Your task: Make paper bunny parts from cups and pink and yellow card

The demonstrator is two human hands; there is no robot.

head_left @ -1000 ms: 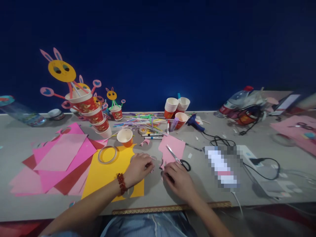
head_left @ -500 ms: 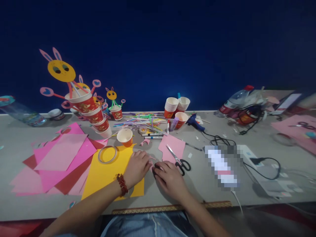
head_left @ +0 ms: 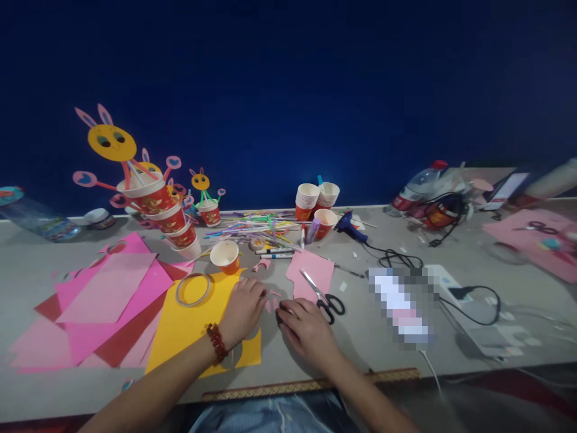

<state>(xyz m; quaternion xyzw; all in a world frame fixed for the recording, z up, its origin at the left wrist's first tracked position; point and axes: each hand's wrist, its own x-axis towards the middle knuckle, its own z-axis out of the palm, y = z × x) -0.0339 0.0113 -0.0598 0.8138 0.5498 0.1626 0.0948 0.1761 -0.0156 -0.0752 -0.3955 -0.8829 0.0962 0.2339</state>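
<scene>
My left hand point(head_left: 246, 305), with a red bead bracelet point(head_left: 216, 343) on its wrist, lies over the right part of a yellow paper sheet point(head_left: 198, 316). Its fingers are loosely bent, with no held thing showing. Small pink paper pieces point(head_left: 272, 300) lie between my hands. My right hand point(head_left: 309, 328) rests on the table with curled fingers; something dark shows under them, too hidden to name. Just behind it, black-handled scissors point(head_left: 322, 297) lie partly on a notched pink paper point(head_left: 311, 270).
At left stand paper cups with bunny figures point(head_left: 155, 195) beside pink and red sheets point(head_left: 106, 288). A tape roll point(head_left: 193, 290) and paper cup point(head_left: 224, 257) sit near the yellow sheet. Straws point(head_left: 256, 225), a glue gun point(head_left: 350, 227), a blurred-out device point(head_left: 401, 307) and a power strip point(head_left: 464, 313) lie around.
My left hand has drawn back slightly from the small pink pieces, which now show between the hands. My right hand has hardly moved. The whole view has shifted a little.
</scene>
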